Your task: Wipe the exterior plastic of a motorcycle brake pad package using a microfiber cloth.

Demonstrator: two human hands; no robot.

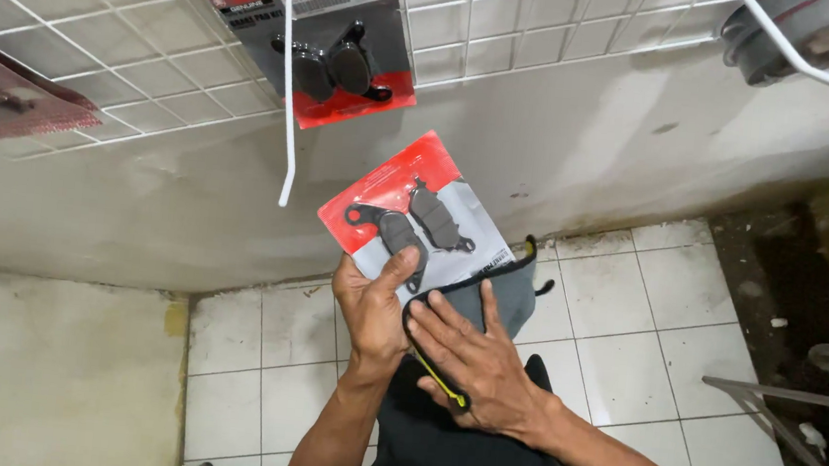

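While the left hand (373, 304) grips a carded brake-pad pack (416, 218) below the wall's hanging pack (316, 40), the right hand (473, 358) lies flat and open on a grey cloth (514, 297), wiping apparently unfinished.

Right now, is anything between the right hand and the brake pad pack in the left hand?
Yes. A grey cloth lies under the right hand, between it and the brake pad pack that the left hand holds.
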